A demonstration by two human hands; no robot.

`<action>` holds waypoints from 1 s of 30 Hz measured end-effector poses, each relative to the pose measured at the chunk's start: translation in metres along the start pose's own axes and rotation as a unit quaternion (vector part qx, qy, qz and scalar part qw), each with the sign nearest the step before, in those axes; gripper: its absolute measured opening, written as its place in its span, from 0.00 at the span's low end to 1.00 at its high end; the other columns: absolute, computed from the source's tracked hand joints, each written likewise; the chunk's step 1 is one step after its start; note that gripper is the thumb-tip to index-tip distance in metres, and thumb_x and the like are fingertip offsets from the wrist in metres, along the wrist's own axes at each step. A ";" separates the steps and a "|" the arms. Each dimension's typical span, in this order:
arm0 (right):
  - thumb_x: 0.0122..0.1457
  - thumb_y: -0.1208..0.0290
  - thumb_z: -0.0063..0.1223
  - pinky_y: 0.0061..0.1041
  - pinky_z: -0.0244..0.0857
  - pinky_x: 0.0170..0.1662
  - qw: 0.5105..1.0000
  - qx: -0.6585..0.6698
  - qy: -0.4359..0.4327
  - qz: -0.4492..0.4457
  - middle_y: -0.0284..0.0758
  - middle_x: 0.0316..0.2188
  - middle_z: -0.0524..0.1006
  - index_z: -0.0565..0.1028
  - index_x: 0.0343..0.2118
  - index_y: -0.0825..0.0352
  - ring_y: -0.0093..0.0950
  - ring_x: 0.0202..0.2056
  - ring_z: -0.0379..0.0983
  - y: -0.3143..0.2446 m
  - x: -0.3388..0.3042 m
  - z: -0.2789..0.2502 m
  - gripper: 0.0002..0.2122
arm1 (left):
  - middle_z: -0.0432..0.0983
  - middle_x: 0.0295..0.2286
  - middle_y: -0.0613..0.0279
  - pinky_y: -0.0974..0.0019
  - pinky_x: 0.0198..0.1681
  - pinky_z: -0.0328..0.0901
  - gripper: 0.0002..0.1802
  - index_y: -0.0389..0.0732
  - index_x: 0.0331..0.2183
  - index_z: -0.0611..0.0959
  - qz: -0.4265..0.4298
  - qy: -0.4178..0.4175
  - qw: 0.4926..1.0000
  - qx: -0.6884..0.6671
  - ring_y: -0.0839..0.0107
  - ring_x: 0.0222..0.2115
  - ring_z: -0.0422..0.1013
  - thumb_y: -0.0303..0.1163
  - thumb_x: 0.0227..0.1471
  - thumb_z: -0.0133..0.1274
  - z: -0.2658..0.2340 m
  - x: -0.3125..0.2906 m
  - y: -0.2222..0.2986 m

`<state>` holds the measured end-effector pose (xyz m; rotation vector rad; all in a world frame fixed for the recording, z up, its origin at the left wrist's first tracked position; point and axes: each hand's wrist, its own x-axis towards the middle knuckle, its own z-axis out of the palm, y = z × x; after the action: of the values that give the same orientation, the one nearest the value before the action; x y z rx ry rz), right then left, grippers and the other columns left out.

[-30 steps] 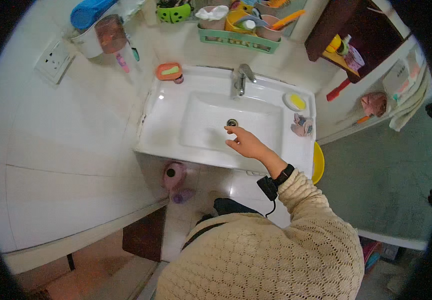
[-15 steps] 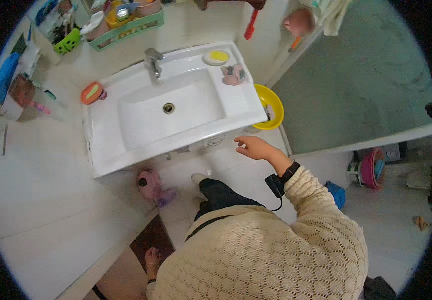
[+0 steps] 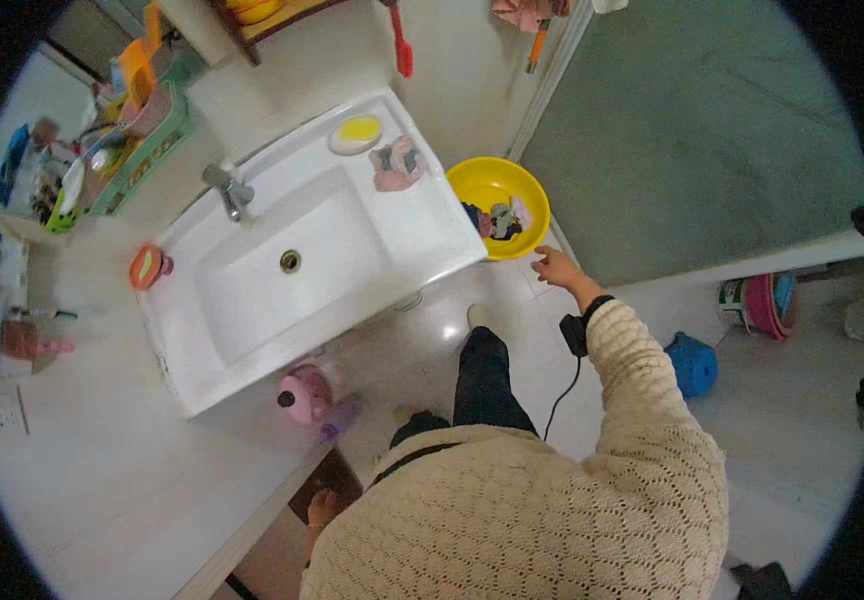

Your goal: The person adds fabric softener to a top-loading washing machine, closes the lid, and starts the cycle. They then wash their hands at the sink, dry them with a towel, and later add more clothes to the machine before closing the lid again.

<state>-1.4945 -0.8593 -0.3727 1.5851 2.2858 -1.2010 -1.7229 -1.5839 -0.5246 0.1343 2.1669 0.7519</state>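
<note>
My right hand (image 3: 559, 268) is just in front of a yellow basin (image 3: 524, 178), near its rim, with the fingers apart and nothing in them. Several small bunched cloths (image 3: 504, 218), dark, grey and pale pink, lie in the basin, which stands on the floor beside the white sink (image 3: 252, 340). A crumpled pink and grey cloth (image 3: 398, 165) rests on the sink's right rim, beside a soap dish holding a yellow bar (image 3: 360, 129). Low at my left side hangs my left hand (image 3: 322, 507), fingers loosely bent, with nothing visible in it.
The sink has a chrome tap (image 3: 230, 192) and an orange soap dish (image 3: 147, 266) at its left corner. Below it stand a pink jug (image 3: 304, 395) and a purple bottle (image 3: 340, 415). A glass partition (image 3: 692, 140), blue container (image 3: 692, 364) and pink basin (image 3: 770, 305) are at the right.
My view has turned and moved right, bringing the yellow basin and its cloths into fuller sight. My right hand has gone from the sink's front edge to the basin's rim.
</note>
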 end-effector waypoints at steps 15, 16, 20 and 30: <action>0.41 0.49 0.67 0.50 0.43 0.62 0.992 -0.124 0.019 -0.032 0.56 0.62 0.44 0.44 0.65 0.61 0.56 0.62 0.41 0.094 0.247 0.079 0.53 | 0.77 0.38 0.56 0.63 0.35 0.68 0.22 0.36 0.46 0.75 -0.211 -0.039 0.976 0.046 0.66 0.30 0.71 0.41 0.55 0.53 0.095 -0.116 0.179; 0.39 0.46 0.67 0.52 0.41 0.62 0.984 -0.172 0.042 -0.039 0.56 0.63 0.44 0.44 0.65 0.60 0.57 0.62 0.41 0.100 0.262 0.091 0.54 | 0.77 0.38 0.56 0.63 0.35 0.68 0.22 0.36 0.46 0.75 -0.218 -0.042 0.974 0.048 0.65 0.31 0.71 0.41 0.55 0.53 0.101 -0.116 0.189; 0.35 0.42 0.68 0.61 0.37 0.60 0.985 -0.101 0.118 0.078 0.59 0.63 0.34 0.43 0.65 0.51 0.62 0.62 0.31 0.085 0.295 0.099 0.57 | 0.77 0.38 0.55 0.63 0.36 0.67 0.22 0.36 0.46 0.75 -0.261 -0.045 0.963 0.054 0.64 0.31 0.71 0.41 0.55 0.53 0.106 -0.137 0.225; 0.37 0.48 0.67 0.57 0.51 0.55 0.980 -0.069 0.112 0.148 0.61 0.61 0.39 0.54 0.62 0.53 0.65 0.60 0.38 0.051 0.306 0.096 0.47 | 0.77 0.39 0.54 0.62 0.38 0.67 0.21 0.37 0.46 0.75 -0.336 -0.059 0.939 0.047 0.62 0.34 0.71 0.40 0.55 0.52 0.121 -0.188 0.261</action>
<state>-1.6208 -0.6879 -0.6172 2.0035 2.0955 -0.8135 -1.5497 -1.3774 -0.3113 -0.4827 1.9443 0.2353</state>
